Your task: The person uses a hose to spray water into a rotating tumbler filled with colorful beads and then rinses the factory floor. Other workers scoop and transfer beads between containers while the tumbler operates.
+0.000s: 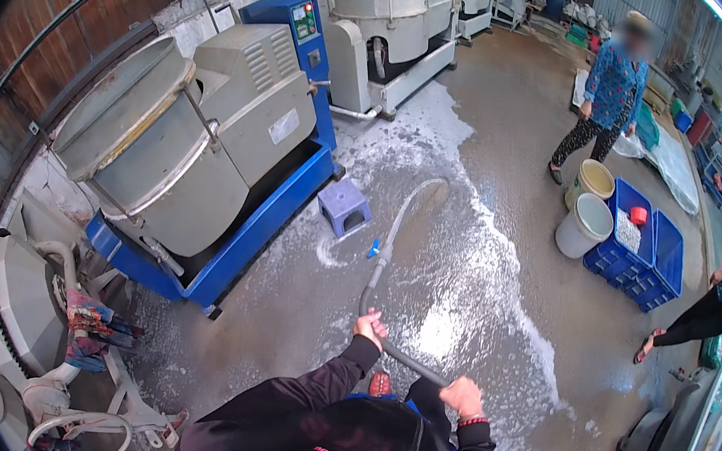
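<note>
A grey hose (410,361) runs across in front of my body, and both hands are closed round it. My left hand (370,327) grips it toward its front part, just behind a pipe fitting with a blue valve handle (373,248). Farther back along the hose, my right hand (462,397) is wrapped round it, a red band at the wrist. A stream of water (402,208) arcs from the fitting onto the wet, foamy floor (428,270). Close to the stream on its left stands a small purple stool (344,207).
Large drum machines (199,151) on blue and grey bases line the left. A machine with cloth tied on it (43,322) stands near left. At right are pale buckets (584,226), blue crates (633,245) and a standing person (611,94). Another person's leg (692,320) shows far right.
</note>
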Motion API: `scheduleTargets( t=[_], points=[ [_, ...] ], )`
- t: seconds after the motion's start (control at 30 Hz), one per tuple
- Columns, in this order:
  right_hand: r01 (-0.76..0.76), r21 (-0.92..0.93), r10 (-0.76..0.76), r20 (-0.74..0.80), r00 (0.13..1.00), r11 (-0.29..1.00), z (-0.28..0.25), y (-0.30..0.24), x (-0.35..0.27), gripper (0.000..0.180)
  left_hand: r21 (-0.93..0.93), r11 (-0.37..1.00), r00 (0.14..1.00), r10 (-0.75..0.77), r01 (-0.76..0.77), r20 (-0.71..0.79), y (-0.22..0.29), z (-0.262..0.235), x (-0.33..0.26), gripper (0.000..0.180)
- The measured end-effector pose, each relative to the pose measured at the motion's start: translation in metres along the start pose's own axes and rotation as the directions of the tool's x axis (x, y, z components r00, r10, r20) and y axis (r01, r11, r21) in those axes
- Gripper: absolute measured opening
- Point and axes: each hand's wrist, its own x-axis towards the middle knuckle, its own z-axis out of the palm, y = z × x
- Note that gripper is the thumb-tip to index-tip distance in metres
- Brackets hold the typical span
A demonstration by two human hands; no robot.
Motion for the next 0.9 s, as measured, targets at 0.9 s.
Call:
scheduleTargets(
  t=[0.9],
  points=[
    [0.378,-0.063,-0.294,0.517,0.804,0.924,-0.127,0.015,0.268,0.043,-0.069,0.96,0.872,0.215,-0.272,-0.439,-0.025,0.137,0.119,0.029]
  ],
)
